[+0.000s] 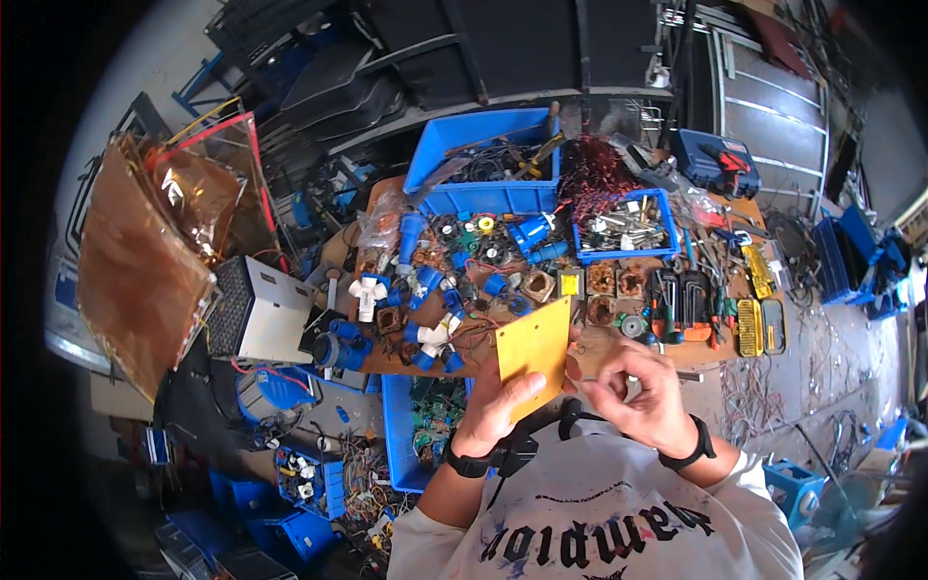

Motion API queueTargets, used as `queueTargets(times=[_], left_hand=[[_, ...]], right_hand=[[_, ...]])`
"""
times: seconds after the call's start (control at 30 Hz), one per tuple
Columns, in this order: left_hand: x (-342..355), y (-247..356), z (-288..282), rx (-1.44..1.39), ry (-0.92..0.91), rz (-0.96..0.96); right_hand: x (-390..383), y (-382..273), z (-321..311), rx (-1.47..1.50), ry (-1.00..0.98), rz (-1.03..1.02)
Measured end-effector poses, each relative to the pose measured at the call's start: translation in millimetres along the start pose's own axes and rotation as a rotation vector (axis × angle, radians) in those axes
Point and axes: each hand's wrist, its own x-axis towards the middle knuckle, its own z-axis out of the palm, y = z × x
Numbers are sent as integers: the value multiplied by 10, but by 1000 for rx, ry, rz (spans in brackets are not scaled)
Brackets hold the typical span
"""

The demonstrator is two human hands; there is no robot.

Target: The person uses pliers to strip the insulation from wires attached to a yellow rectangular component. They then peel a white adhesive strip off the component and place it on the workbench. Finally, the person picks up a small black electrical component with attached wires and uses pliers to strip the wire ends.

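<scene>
A flat yellow rectangular plate (pixel 536 353) with small holes near its corners stands tilted in front of my chest. My left hand (pixel 498 411) grips its lower left edge, thumb across the face and the other fingers hidden behind. Close to the plate's right edge, my right hand (pixel 638 391) is closed in a pinch, thumb and index fingertip together. Whatever lies between those fingertips is too small to make out. Beyond the plate, on the wooden table (pixel 710 353), are blue and white plug connectors (pixel 435 333) and rusty square metal boxes (pixel 599 309).
A large blue bin (pixel 483 198) of cables and a smaller blue crate (pixel 628 253) of metal parts stand at the back. Pliers and screwdrivers (pixel 691 300) lie right. Below the table's front edge is a blue crate (pixel 401 435) of green circuit boards. Brown sheets (pixel 145 261) rise at left.
</scene>
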Motion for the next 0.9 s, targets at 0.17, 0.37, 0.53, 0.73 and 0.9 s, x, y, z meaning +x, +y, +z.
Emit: queueTargets(times=[0.17, 0.37, 0.53, 0.73, 0.9], left_hand=[[-35, -71, 14, 172, 88, -95], [-5, -37, -20, 230, 12, 14], [127, -27, -62, 848, 87, 295], [169, 0, 11, 1265, 248, 562], [171, 9, 0, 1415, 285, 653]], right_hand=[[99, -85, 69, -17, -80, 86], [95, -66, 37, -30, -92, 58], [136, -119, 52, 245, 11, 159], [177, -73, -19, 183, -82, 5], [173, -108, -18, 139, -79, 0]])
